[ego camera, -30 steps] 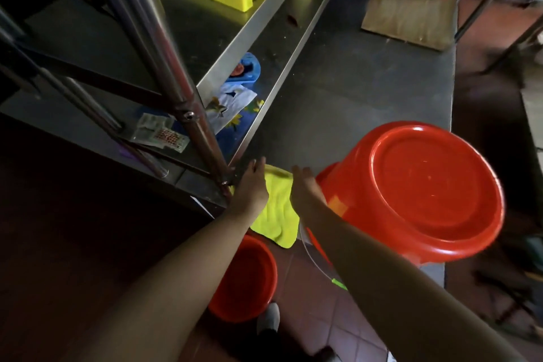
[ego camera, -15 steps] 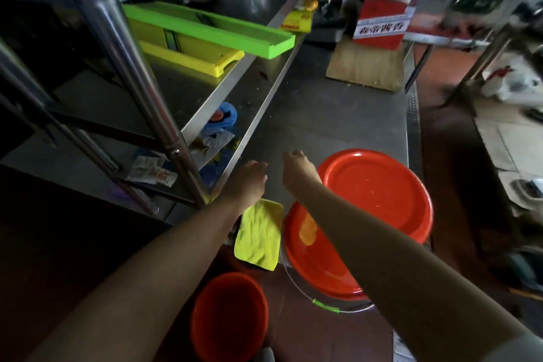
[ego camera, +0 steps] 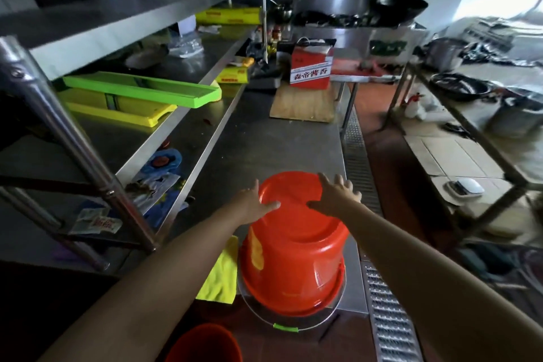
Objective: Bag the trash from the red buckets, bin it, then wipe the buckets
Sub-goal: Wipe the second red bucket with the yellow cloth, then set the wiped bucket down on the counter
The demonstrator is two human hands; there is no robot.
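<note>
Red bucket (ego camera: pixel 293 247) is sitting upside down at the tabletop's (ego camera: pixel 264 138) near edge, emptied by the look of it; your left hand (ego camera: pixel 252 203) and right hand (ego camera: pixel 335 194) are resting flat on its base, grips released. Wiping is likely remaining: yellow cloth (ego camera: pixel 220 276) is lying untouched beside it.

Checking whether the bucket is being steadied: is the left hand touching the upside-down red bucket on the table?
Touching. The head view shows the left hand lying flat on the upturned bottom of the red bucket, fingers straight across its edge, no gap visible.
</note>
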